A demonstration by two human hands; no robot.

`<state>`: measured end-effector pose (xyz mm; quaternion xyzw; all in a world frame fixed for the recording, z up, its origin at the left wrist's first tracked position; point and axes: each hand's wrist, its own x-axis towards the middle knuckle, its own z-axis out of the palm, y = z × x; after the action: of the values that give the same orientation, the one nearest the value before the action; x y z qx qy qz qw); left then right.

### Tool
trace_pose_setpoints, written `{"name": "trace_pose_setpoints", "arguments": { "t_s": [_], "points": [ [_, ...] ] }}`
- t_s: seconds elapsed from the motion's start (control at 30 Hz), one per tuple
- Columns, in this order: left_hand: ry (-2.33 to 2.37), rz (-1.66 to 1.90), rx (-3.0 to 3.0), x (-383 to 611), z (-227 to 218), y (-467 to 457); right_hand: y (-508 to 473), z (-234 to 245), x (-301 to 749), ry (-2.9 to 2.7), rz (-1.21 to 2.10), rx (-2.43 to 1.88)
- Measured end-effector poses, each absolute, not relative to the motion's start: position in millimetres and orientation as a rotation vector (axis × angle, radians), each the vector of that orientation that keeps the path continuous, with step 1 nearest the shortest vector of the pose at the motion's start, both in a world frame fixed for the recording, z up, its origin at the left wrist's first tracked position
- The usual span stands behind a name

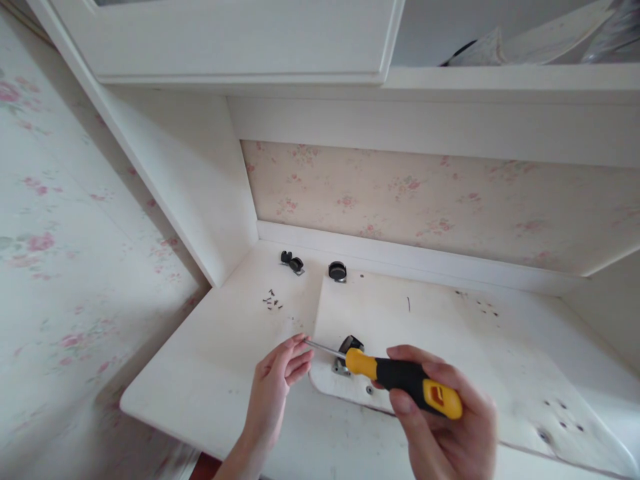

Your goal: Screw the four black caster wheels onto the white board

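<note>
In the head view, here's the screwdriver (406, 381), fat yellow-and-black handle, slim metal shaft, held tilted above the near left corner of a flat white board (435, 323) with rounded corners, scuffs and dark holes. The board lies on a smooth white desk (200, 373); small dark screws (273, 300) are scattered left of it. One round, glossy black caster (337, 271) sits at the board's far left corner; more black casters (295, 264) lie beyond the screws. Pink flowers dot the pale wallpaper (65, 267). The near caster (351, 343) is partly covered by the screwdriver, the cabinet door (240, 40) is cut off above, and the clear wrapping on the shelf is hard to read. Right hand (447, 417): fingers and thumb closed round the handle. Left hand (280, 373): fingers bent, fingertips together at the shaft's tip; whether they pinch a screw, I can't tell.
</note>
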<state>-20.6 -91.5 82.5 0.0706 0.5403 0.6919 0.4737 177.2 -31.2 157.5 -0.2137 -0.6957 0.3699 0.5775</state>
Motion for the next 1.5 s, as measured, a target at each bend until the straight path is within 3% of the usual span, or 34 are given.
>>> {"name": "trace_pose_setpoints", "arguments": {
  "t_s": [0.37,0.73,1.07,1.33,1.5],
  "points": [
    [1.384,1.644,0.278,-19,86,-90,-31,154,180,-1.655,0.814,-0.592],
    [1.475,1.617,0.397,-16,93,-93,-32,195,181,-2.304,0.306,-0.316],
    [1.444,1.536,0.481,-9,95,-99,-32,169,199,-1.96,0.566,-0.453],
    [1.733,1.589,0.59,-12,83,-95,-27,191,204,-1.598,0.73,-0.64],
    [1.779,1.479,0.605,-5,62,-89,-20,197,195,-1.705,0.691,-0.706]
  ]
}}
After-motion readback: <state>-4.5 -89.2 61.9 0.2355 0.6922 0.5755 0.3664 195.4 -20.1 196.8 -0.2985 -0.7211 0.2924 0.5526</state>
